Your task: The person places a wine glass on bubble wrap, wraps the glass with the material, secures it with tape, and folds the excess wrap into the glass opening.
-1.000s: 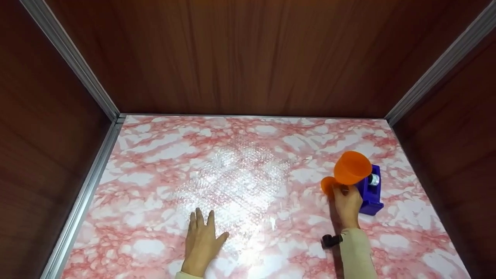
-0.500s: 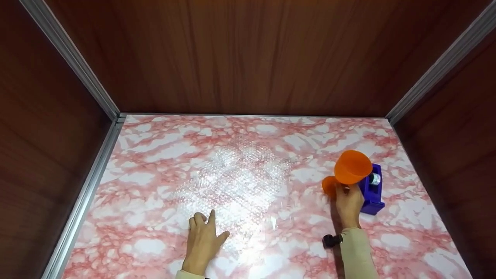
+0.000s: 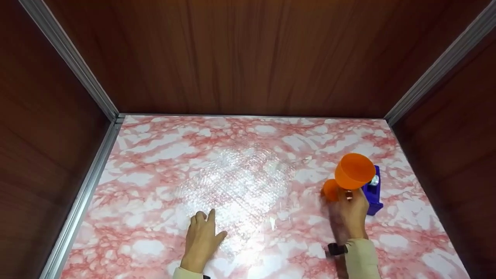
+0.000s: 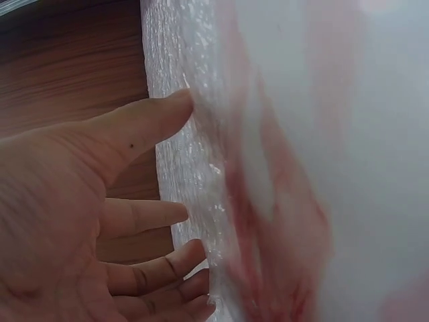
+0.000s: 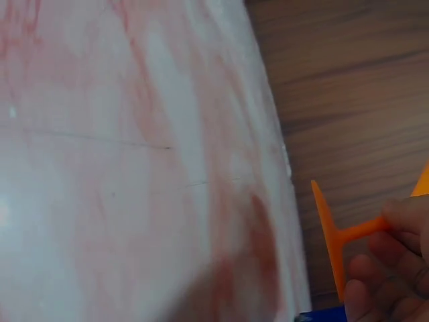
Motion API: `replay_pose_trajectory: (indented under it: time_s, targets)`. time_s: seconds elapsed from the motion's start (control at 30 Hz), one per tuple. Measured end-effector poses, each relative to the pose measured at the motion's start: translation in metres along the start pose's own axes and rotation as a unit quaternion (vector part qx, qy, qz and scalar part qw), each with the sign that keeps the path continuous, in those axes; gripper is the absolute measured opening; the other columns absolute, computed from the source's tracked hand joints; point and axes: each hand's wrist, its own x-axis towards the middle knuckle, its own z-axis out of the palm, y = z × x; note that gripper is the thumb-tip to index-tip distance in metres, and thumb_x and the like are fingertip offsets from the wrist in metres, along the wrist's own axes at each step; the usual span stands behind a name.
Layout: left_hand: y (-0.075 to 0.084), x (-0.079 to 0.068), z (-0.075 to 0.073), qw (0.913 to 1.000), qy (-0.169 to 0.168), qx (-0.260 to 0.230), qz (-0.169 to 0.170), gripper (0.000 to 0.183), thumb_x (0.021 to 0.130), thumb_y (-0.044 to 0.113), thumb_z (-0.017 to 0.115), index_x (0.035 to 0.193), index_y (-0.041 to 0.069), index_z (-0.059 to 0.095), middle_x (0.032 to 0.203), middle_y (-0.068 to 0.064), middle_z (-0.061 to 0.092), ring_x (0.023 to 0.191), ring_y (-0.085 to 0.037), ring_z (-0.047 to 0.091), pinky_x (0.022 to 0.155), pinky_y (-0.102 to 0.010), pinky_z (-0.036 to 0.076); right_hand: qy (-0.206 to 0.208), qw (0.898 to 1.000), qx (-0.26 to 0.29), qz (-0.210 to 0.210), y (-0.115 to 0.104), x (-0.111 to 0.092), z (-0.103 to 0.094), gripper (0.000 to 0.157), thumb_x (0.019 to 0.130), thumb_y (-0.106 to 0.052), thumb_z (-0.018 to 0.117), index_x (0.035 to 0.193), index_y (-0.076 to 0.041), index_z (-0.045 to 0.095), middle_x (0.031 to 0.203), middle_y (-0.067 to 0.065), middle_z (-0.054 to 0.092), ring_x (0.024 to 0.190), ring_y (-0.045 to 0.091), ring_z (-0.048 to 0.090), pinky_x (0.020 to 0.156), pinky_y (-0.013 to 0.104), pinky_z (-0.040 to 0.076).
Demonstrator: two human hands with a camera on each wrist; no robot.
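Note:
My right hand [image 3: 354,211] pinches the thin stem of an orange goblet [image 3: 355,171]. The goblet is tilted, with its bowl leaning away from me and its round foot [image 3: 330,190] to the lower left. In the right wrist view the stem and foot [image 5: 328,235] show beside curled fingers, while most of the bowl is out of frame. A purple-blue tape dispenser [image 3: 373,199] stands just right of this hand, partly hidden behind goblet and hand. My left hand [image 3: 201,242] holds nothing; its thumb and index finger are extended, other fingers bent loosely, over the glittering part of the tabletop.
The red-and-white marbled tabletop [image 3: 155,178] has a bright glare across its middle. Dark wood panels [image 3: 248,58] enclose it at the back and both sides, with metal strips [image 3: 83,201] along the left edge and in the corners.
My right hand and the goblet have shifted slightly toward me, now covering more of the tape dispenser. My left hand's middle and outer fingers have bent from straight; it otherwise stays in place.

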Motion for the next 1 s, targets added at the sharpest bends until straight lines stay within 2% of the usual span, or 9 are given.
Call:
replay_pose_trajectory:
  time_s: [0.13, 0.23, 0.4, 0.57, 0.67, 0.8, 0.9, 1.0]
  targets:
    - [0.001, 0.006, -0.003, 0.9998, 0.0, 0.017, 0.006, 0.07, 0.079, 0.028, 0.086, 0.132, -0.006, 0.056, 0.12, -0.025, 0.053, 0.112, -0.039, 0.052, 0.099, -0.048, 0.045, 0.001, 1.0, -0.001, -0.009, -0.007, -0.005, -0.006, 0.012, 0.097, -0.008, 0.064, 0.103, 0.002, 0.066, 0.088, 0.015, 0.063, 0.079, 0.023, 0.054, 0.07, 0.025, 0.041]
    - [0.002, 0.01, -0.005, 0.9992, 0.003, 0.037, 0.016, 0.065, 0.078, 0.027, 0.086, 0.127, -0.006, 0.06, 0.121, -0.024, 0.056, 0.115, -0.041, 0.052, 0.1, -0.053, 0.044, 0.0, 1.0, -0.008, -0.015, -0.014, -0.008, -0.01, 0.012, 0.097, -0.007, 0.065, 0.104, 0.002, 0.065, 0.085, 0.014, 0.062, 0.077, 0.023, 0.054, 0.069, 0.023, 0.04]
    - [0.001, 0.017, -0.008, 0.9976, 0.003, 0.063, 0.03, 0.055, 0.077, 0.023, 0.087, 0.12, -0.002, 0.062, 0.12, -0.021, 0.059, 0.115, -0.04, 0.052, 0.091, -0.055, 0.048, 0.004, 0.999, -0.021, -0.033, -0.022, -0.013, -0.015, 0.011, 0.094, -0.003, 0.068, 0.103, 0.002, 0.065, 0.085, 0.015, 0.063, 0.075, 0.025, 0.055, 0.067, 0.019, 0.04]
    - [0.002, 0.021, -0.01, 0.9965, -0.007, 0.07, 0.045, 0.046, 0.078, 0.016, 0.086, 0.114, -0.001, 0.064, 0.125, -0.022, 0.059, 0.115, -0.04, 0.053, 0.086, -0.05, 0.051, 0.012, 0.998, -0.025, -0.05, -0.029, -0.015, -0.017, 0.011, 0.091, 0.001, 0.069, 0.101, 0.003, 0.065, 0.085, 0.016, 0.065, 0.073, 0.026, 0.059, 0.064, 0.014, 0.04]
    - [0.003, 0.024, -0.012, 0.9961, -0.012, 0.068, 0.054, 0.044, 0.08, 0.011, 0.084, 0.117, -0.003, 0.064, 0.128, -0.024, 0.058, 0.113, -0.041, 0.054, 0.085, -0.047, 0.053, 0.017, 0.998, -0.018, -0.056, -0.034, -0.016, -0.018, 0.012, 0.09, 0.003, 0.07, 0.1, 0.004, 0.065, 0.083, 0.015, 0.064, 0.072, 0.025, 0.058, 0.062, 0.014, 0.04]
    - [0.003, 0.027, -0.013, 0.997, -0.018, 0.039, 0.064, 0.043, 0.081, 0.002, 0.08, 0.119, -0.005, 0.062, 0.132, -0.026, 0.055, 0.114, -0.042, 0.055, 0.086, -0.046, 0.054, 0.018, 0.998, -0.015, -0.062, -0.039, -0.018, -0.019, 0.013, 0.089, 0.004, 0.07, 0.101, 0.004, 0.064, 0.082, 0.014, 0.063, 0.071, 0.021, 0.055, 0.06, 0.012, 0.04]
    - [0.001, 0.03, -0.014, 0.997, -0.027, 0.01, 0.072, 0.04, 0.083, -0.003, 0.076, 0.121, -0.006, 0.062, 0.136, -0.028, 0.053, 0.118, -0.043, 0.053, 0.091, -0.047, 0.052, 0.019, 0.997, -0.015, -0.07, -0.042, -0.02, -0.021, 0.013, 0.089, 0.005, 0.07, 0.1, 0.004, 0.064, 0.082, 0.014, 0.063, 0.07, 0.02, 0.055, 0.06, 0.012, 0.04]
    - [0.0, 0.032, -0.014, 0.9956, -0.039, -0.011, 0.085, 0.037, 0.086, -0.007, 0.07, 0.122, -0.006, 0.061, 0.139, -0.029, 0.05, 0.122, -0.043, 0.051, 0.098, -0.047, 0.048, 0.025, 0.997, -0.018, -0.077, -0.045, -0.023, -0.023, 0.013, 0.088, 0.005, 0.071, 0.099, 0.005, 0.064, 0.082, 0.015, 0.063, 0.068, 0.025, 0.058, 0.06, 0.012, 0.04]
